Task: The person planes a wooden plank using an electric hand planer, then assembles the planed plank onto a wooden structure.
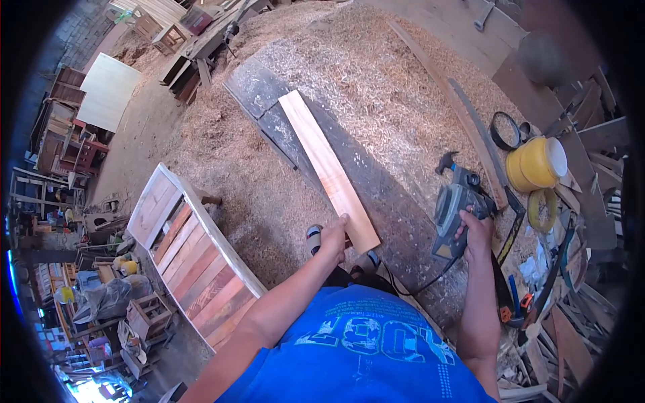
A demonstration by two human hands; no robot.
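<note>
A long pale board lies lengthwise on the dark workbench, its near end close to my body. My left hand is closed around the board's left edge near that end, with the thumb on top. To the right, my right hand holds the handle of a grey power planer, which rests at the right of the bench. A cord runs from the planer toward my body. The planer and the board are apart.
A hammer lies just beyond the planer. Right of it are a yellow container, tape rolls and long wooden strips. A slatted wooden panel stands at left. Shavings cover the floor; scrap wood is piled at lower right.
</note>
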